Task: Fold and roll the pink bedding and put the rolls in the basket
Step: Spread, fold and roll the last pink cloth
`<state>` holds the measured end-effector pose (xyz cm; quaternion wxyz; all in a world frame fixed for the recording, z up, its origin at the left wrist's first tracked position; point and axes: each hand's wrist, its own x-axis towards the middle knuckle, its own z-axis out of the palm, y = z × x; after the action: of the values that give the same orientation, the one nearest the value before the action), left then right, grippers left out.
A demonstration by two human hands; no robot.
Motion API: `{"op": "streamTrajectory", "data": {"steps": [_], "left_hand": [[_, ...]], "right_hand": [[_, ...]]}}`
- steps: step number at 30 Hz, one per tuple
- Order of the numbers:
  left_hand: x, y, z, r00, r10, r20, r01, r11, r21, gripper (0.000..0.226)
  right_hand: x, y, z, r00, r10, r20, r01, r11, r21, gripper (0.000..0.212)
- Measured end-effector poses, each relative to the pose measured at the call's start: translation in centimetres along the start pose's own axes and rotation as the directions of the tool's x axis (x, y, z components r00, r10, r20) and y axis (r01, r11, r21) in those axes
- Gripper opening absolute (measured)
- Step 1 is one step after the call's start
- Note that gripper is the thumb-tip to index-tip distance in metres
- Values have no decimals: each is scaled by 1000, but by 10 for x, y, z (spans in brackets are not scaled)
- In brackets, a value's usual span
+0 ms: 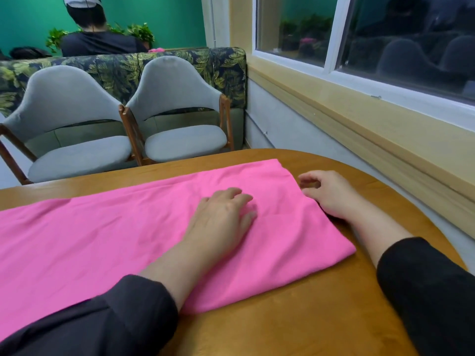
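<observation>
Left hand (221, 217): palm down, fingers extended and slightly spread. Right hand (326, 194): fingers loosely curled, thumb near forefinger. Both forearms in dark sleeves.

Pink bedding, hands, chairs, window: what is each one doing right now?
Pink bedding: folded into a long flat strip on the table, not rolled yet.
Left hand: fingers straight, pressing flat on the bedding.
Right hand: at the bedding's right end edge, fingers loosely curled; whether it pinches the cloth is unclear.
Two grey chairs: empty, side by side.
Window: closed.
Basket: not in view.
</observation>
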<state>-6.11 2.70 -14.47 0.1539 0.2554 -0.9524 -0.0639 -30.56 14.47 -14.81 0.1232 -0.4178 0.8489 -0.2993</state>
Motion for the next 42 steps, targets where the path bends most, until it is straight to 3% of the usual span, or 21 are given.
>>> {"op": "streamTrajectory", "data": {"steps": [3, 7, 11, 17, 23, 26, 28, 30, 32, 34, 35, 38, 42], "left_hand": [[22, -9, 15, 995, -74, 68, 72, 997, 42, 51], [24, -14, 28, 984, -146, 105, 148, 989, -8, 58], [24, -14, 31, 985, -157, 75, 158, 987, -5, 59], [23, -14, 31, 985, -158, 71, 159, 987, -4, 59], [23, -14, 29, 985, -160, 72, 161, 987, -15, 58], [23, -13, 28, 984, -160, 73, 162, 986, -26, 58], [22, -13, 28, 984, -161, 72, 164, 986, -31, 58], [22, -13, 27, 985, -161, 70, 163, 986, -34, 58], [22, -13, 27, 985, -158, 72, 161, 986, -34, 57], [23, -13, 27, 984, -160, 80, 163, 986, -32, 57], [23, -13, 27, 983, -162, 88, 165, 986, -29, 58], [23, -11, 25, 979, -159, 127, 162, 987, -15, 63], [23, -9, 23, 974, -145, 176, 146, 989, 13, 70]], "right_hand": [[25, -5, 10, 996, -80, 29, 82, 993, -88, 48], [41, -14, 21, 987, -125, 104, 142, 974, -176, 35], [43, -12, 20, 975, -209, 75, 198, 971, 131, 15], [44, -17, 20, 936, -333, 112, 248, 853, 460, 23], [36, -21, 15, 971, -192, 145, 19, 661, 750, 25], [40, -23, 15, 999, -25, -25, 34, 502, 864, 25], [46, -17, 14, 984, 102, -144, 71, 519, 852, 24], [50, -10, 15, 980, 125, -158, 69, 529, 846, 15], [52, -4, 17, 972, 118, -203, 70, 680, 729, 12], [55, 3, 18, 966, 55, -252, 65, 894, 443, 16], [55, 5, 19, 968, 20, -252, 66, 943, 327, 18], [54, 5, 15, 944, -33, -329, 109, 970, 217, 19], [31, -23, -14, 833, -223, -506, 295, 953, 66, 20]]}}
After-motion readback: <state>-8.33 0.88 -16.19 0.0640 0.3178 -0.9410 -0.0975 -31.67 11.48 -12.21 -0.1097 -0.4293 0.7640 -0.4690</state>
